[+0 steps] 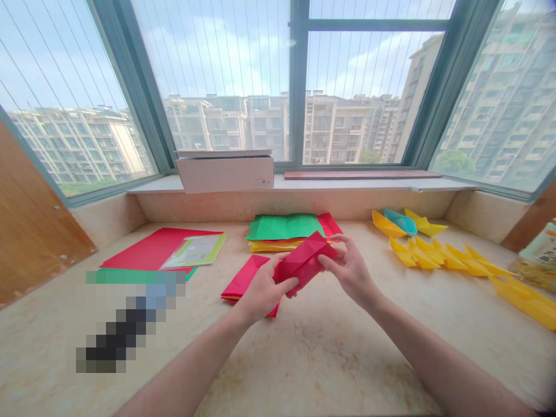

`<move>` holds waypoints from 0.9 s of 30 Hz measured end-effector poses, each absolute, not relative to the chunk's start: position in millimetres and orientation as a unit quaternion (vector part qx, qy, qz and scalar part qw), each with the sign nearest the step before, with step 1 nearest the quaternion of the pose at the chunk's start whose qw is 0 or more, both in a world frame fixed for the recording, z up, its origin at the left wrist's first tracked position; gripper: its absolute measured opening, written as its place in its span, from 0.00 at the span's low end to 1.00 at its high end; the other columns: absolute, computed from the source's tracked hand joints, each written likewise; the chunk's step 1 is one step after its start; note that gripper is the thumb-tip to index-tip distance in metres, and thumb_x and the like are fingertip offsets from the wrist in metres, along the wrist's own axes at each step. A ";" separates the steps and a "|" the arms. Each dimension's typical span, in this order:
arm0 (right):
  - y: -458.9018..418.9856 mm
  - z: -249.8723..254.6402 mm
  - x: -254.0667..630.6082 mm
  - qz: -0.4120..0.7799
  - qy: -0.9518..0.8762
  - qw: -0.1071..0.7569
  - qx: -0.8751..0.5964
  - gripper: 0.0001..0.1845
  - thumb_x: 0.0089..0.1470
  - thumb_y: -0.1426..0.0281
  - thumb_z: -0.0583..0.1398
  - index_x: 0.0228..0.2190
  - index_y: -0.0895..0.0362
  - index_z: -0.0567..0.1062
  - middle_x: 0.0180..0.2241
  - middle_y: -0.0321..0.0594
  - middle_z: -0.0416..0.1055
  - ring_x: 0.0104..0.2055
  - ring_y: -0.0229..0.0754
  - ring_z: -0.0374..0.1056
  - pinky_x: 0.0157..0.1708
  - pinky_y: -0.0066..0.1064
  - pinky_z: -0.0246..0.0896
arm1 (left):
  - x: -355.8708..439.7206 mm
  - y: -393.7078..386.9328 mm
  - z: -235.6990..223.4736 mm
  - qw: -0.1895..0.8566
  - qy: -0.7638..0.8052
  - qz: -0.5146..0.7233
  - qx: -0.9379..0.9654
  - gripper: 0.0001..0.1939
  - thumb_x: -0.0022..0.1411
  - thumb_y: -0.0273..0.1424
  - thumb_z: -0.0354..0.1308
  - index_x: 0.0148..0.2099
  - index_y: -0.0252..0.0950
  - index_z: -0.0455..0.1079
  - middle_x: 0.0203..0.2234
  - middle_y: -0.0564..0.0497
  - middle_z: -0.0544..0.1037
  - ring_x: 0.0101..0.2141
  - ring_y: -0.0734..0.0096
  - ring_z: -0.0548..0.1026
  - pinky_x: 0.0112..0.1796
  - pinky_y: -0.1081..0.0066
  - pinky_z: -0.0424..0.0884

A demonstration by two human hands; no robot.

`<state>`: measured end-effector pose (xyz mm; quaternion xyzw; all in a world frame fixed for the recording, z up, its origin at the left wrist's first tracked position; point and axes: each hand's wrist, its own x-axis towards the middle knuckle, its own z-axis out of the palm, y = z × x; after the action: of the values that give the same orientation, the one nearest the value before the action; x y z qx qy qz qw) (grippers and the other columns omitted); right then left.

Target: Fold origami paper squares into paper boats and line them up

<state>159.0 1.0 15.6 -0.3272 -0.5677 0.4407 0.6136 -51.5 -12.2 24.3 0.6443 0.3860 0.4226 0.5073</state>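
Both hands hold a folded piece of red origami paper (304,260) in front of me, above the marble counter (313,370). My left hand (263,289) pinches its lower left end between thumb and fingers. My right hand (347,269) grips its right end, fingertips on the upper fold. Just under my left hand lies a smaller folded red paper (245,278) with a yellow edge showing beneath it. A stack of green, red and yellow paper sheets (284,229) lies just beyond the held piece.
Left of my hands lie large red sheets (152,249), a green sheet and a printed packet (195,250), with a pixelated blurred patch over the counter's near left. Several yellow paper boats (447,260) and a teal one (399,222) lie to the right. A cardboard box (225,174) stands on the windowsill.
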 end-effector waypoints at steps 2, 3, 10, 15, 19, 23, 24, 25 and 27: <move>-2.1 19.9 158.6 0.469 -0.561 0.604 -0.315 0.34 0.49 0.62 0.69 0.53 0.51 0.60 0.36 0.39 0.79 0.32 0.42 0.75 0.32 0.33 0.70 | -52.3 -11.1 23.9 0.503 0.385 0.419 0.650 0.26 0.57 0.32 0.66 0.56 0.33 0.65 0.38 0.44 0.79 0.29 0.70 0.76 0.30 0.70 0.73; -3.2 21.6 158.8 0.479 -0.560 0.599 -0.314 0.38 0.49 0.61 0.69 0.56 0.51 0.59 0.37 0.40 0.79 0.34 0.43 0.76 0.34 0.34 0.71 | -52.5 -10.8 23.6 0.502 0.385 0.417 0.653 0.27 0.57 0.31 0.66 0.57 0.33 0.65 0.40 0.44 0.80 0.30 0.69 0.77 0.30 0.70 0.73; 0.2 24.8 167.6 0.414 -0.602 0.547 -0.408 0.19 0.52 0.56 0.65 0.39 0.58 0.79 0.37 0.45 0.80 0.39 0.49 0.76 0.39 0.36 0.69 | -50.8 -12.3 18.5 0.516 0.358 0.417 0.657 0.31 0.55 0.30 0.67 0.60 0.37 0.64 0.47 0.41 0.78 0.42 0.58 0.79 0.37 0.65 0.76; 3.7 21.6 169.0 0.359 -0.589 0.574 -0.442 0.18 0.54 0.56 0.65 0.35 0.58 0.80 0.33 0.43 0.81 0.34 0.46 0.75 0.34 0.33 0.68 | -51.0 -16.6 24.4 0.552 0.364 0.426 0.617 0.45 0.55 0.33 0.69 0.69 0.40 0.49 0.37 0.45 0.81 0.33 0.63 0.80 0.35 0.65 0.75; 4.8 18.4 165.8 0.353 -0.566 0.613 -0.424 0.17 0.53 0.56 0.66 0.36 0.57 0.80 0.34 0.42 0.81 0.34 0.46 0.76 0.35 0.34 0.70 | -50.0 -19.6 30.5 0.566 0.381 0.431 0.590 0.48 0.55 0.36 0.69 0.69 0.35 0.45 0.26 0.51 0.79 0.28 0.66 0.79 0.33 0.67 0.74; 5.3 17.2 164.3 0.387 -0.543 0.638 -0.386 0.16 0.53 0.57 0.66 0.37 0.56 0.79 0.35 0.42 0.81 0.36 0.47 0.76 0.37 0.36 0.71 | -48.5 -18.1 30.8 0.581 0.388 0.446 0.560 0.39 0.57 0.39 0.67 0.63 0.33 0.53 0.24 0.52 0.78 0.25 0.68 0.78 0.30 0.70 0.73; 5.2 17.2 164.2 0.393 -0.538 0.644 -0.377 0.15 0.53 0.57 0.66 0.37 0.55 0.79 0.35 0.42 0.81 0.36 0.47 0.76 0.37 0.36 0.72 | -48.4 -17.1 30.5 0.579 0.388 0.450 0.559 0.35 0.57 0.39 0.67 0.60 0.33 0.57 0.25 0.51 0.78 0.26 0.69 0.78 0.30 0.71 0.72; 5.1 17.2 164.1 0.398 -0.532 0.648 -0.372 0.15 0.53 0.57 0.66 0.36 0.55 0.79 0.35 0.42 0.81 0.35 0.47 0.76 0.36 0.36 0.72 | -48.4 -16.1 30.4 0.575 0.388 0.453 0.560 0.30 0.57 0.39 0.67 0.56 0.32 0.61 0.25 0.50 0.79 0.26 0.69 0.78 0.30 0.72 0.72; 4.7 17.4 163.8 0.406 -0.523 0.651 -0.371 0.15 0.53 0.57 0.66 0.36 0.55 0.79 0.35 0.42 0.81 0.33 0.46 0.76 0.33 0.35 0.72 | -48.4 -14.4 30.6 0.566 0.386 0.457 0.567 0.24 0.57 0.38 0.67 0.49 0.31 0.65 0.26 0.49 0.79 0.27 0.69 0.78 0.30 0.72 0.71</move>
<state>163.8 4.7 17.4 -0.3714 -0.5229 0.4063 0.6509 -48.4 -14.4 30.6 0.5670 0.3855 0.4575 0.5662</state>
